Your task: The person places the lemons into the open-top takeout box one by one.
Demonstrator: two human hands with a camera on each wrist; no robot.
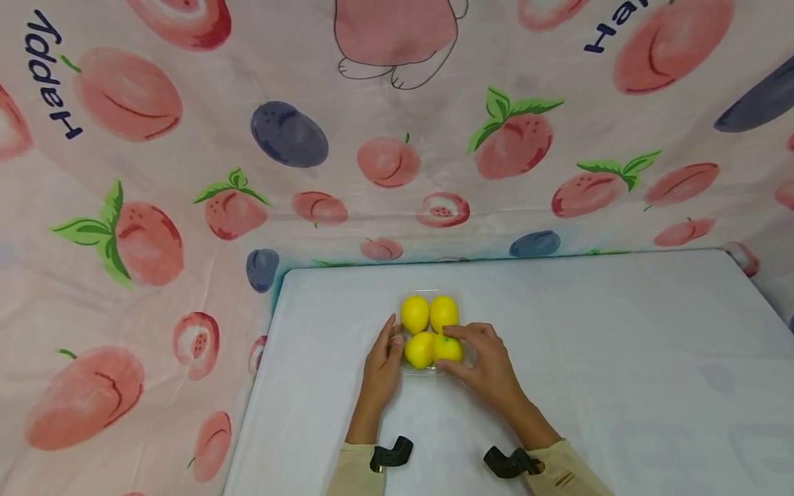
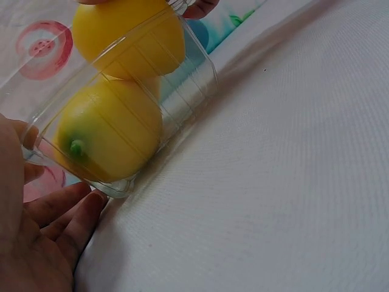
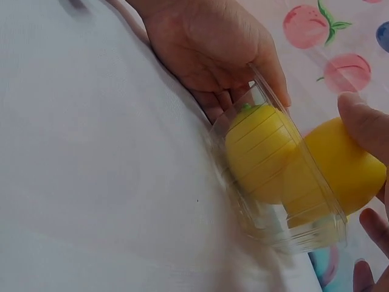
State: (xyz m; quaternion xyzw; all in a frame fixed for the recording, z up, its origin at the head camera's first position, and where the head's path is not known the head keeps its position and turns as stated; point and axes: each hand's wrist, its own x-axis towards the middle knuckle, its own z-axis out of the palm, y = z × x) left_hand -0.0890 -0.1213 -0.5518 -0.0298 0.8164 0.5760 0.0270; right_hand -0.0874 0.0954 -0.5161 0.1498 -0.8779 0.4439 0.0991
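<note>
A clear ribbed plastic tray (image 1: 428, 296) sits near the far edge of the white table (image 1: 620, 344), holding four yellow lemons (image 1: 415, 313) in two pairs. The left hand (image 1: 383, 358) rests against the tray's left wall, fingers straight and relaxed. The right hand (image 1: 486, 362) curls thumb and fingers around the near right lemon (image 1: 449, 348), pinching it. A peach-printed pink cloth (image 1: 186, 172) hangs behind and left.

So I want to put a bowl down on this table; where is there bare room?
The white table is bare right of the right hand, out to the far edge. A narrower bare strip lies left of the left hand. It is crowded mid-table, where both hands touch the clear tray of lemons.
</note>
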